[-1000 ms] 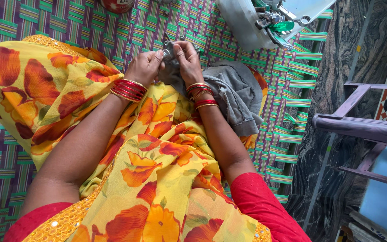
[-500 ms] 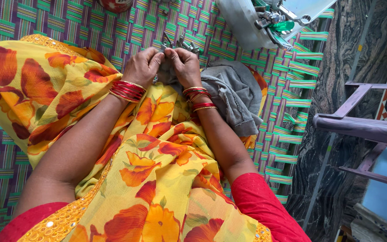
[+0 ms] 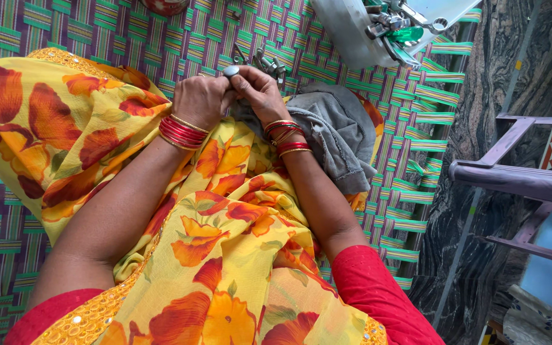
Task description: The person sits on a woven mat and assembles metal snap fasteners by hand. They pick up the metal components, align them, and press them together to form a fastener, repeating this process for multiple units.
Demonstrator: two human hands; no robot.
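Observation:
My left hand (image 3: 200,99) and my right hand (image 3: 260,91) meet over my lap, both closed around a small round grey metal piece (image 3: 231,71) pinched between the fingertips. A grey cloth (image 3: 333,131) lies under and to the right of my right wrist, draped on the yellow floral fabric (image 3: 225,217) covering my lap. Red and gold bangles ring both wrists. What lies below the metal piece inside my fingers is hidden.
I sit on a woven mat (image 3: 65,25) striped purple and green. Small metal parts (image 3: 268,62) lie just beyond my hands. A white bag (image 3: 352,32) with tools sits at the top right. A purple plastic chair (image 3: 519,182) stands on the stone floor at right.
My hands have shifted slightly; the grey cloth is no longer bunched in my fingertips, and a round metal piece now shows between them.

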